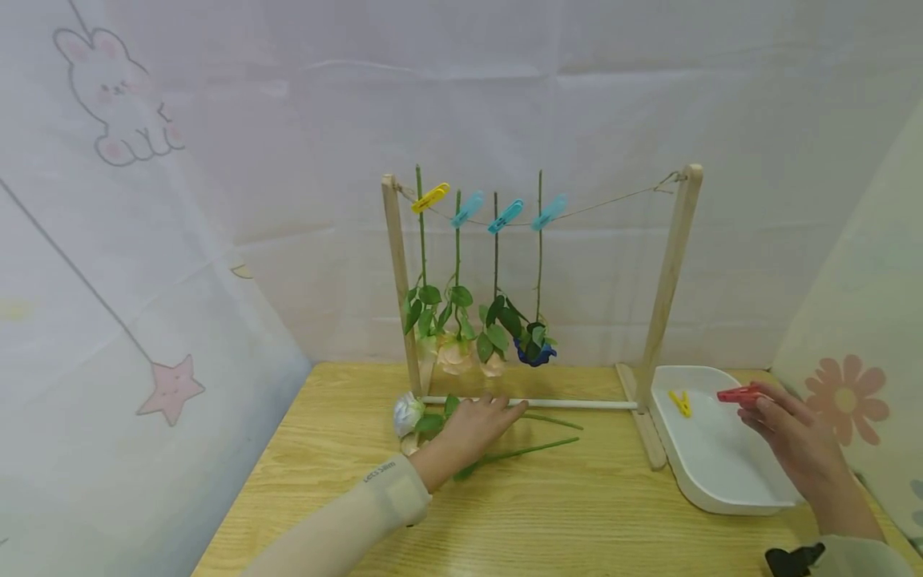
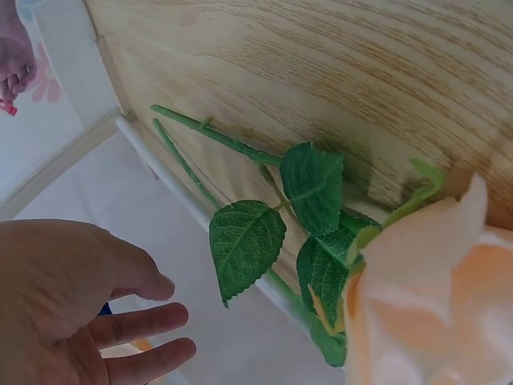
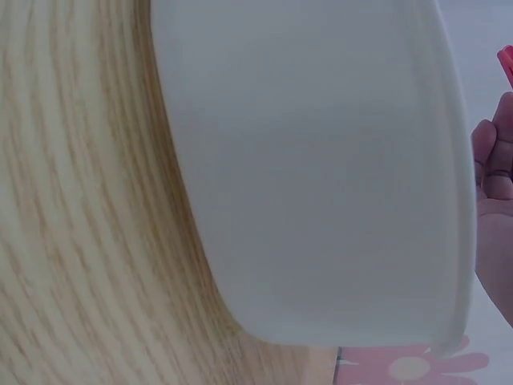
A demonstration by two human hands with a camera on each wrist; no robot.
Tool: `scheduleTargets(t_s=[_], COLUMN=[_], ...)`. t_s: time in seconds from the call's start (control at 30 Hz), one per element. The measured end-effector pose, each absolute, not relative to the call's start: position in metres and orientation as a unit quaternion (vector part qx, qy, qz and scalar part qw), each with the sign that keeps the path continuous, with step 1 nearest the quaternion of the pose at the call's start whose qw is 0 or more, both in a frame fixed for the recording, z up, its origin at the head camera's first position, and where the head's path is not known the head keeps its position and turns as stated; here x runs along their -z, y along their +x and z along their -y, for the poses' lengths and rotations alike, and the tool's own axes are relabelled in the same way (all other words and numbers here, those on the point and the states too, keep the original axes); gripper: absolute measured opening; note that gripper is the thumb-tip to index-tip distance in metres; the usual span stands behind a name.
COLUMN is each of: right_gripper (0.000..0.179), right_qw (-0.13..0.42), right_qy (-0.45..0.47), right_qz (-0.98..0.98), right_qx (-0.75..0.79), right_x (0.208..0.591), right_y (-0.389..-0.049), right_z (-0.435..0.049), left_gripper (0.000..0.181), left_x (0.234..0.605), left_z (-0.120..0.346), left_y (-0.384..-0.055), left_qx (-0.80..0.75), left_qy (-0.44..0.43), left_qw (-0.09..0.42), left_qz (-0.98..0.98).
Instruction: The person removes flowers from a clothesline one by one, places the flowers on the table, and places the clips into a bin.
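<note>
My left hand (image 1: 469, 433) reaches over the flowers lying on the table, its fingers extended near the rack's white bottom rod (image 1: 584, 404). In the left wrist view the thumb and fingers are apart with nothing between them. Under and beside that hand lie a whitish rose (image 1: 408, 414) and a peach rose (image 2: 433, 297), their green stems (image 1: 537, 449) pointing right. My right hand (image 1: 796, 441) pinches a red clothespin (image 1: 737, 394) above the white tray (image 1: 731, 457). The right wrist view catches only part of this hand (image 3: 495, 172) beyond the tray's wall.
A wooden rack (image 1: 674, 280) carries a sagging twine (image 1: 613, 202). Several roses hang head-down from it, held by a yellow clothespin (image 1: 431, 197) and blue ones (image 1: 506, 215), towards the left post. A yellow clothespin (image 1: 680, 403) lies in the tray, right of the rack.
</note>
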State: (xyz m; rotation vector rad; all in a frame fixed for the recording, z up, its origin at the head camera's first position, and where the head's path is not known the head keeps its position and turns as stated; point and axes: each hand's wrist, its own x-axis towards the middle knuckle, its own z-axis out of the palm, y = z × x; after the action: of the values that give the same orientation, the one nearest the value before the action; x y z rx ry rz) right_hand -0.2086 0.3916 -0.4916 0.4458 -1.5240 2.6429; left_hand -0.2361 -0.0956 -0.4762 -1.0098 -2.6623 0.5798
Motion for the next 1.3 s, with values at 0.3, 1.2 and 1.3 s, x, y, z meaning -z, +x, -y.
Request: scheduleTargets(t_s=[0.3,1.2,1.3], right_gripper=[0.047,0.04,0.038], right_qw=[0.01,0.066,0.072], right_qy=[0.243,0.181,0.175], right_qz=[0.422,0.571,0.603], right_qx=[-0.874,-0.798,-0.775], right_x=[0.504,0.466,0.457], right_y=[-0.213,-0.217,-0.219], right_z=[-0.399,-0.38,-0.375], left_gripper=[0.07,0.052,0.051], left_x=[0.475,0.45,0.446], left_z=[0.095,0.099,0.099], left_y=[-0.237,-0.229,-0.228], left_qx=[-0.199,-0.181,-0.18], left_qy=[-0.344,-0.363,-0.364], left_qw=[0.13,0.198,0.206], left_qz=[0.908,0.892,0.89])
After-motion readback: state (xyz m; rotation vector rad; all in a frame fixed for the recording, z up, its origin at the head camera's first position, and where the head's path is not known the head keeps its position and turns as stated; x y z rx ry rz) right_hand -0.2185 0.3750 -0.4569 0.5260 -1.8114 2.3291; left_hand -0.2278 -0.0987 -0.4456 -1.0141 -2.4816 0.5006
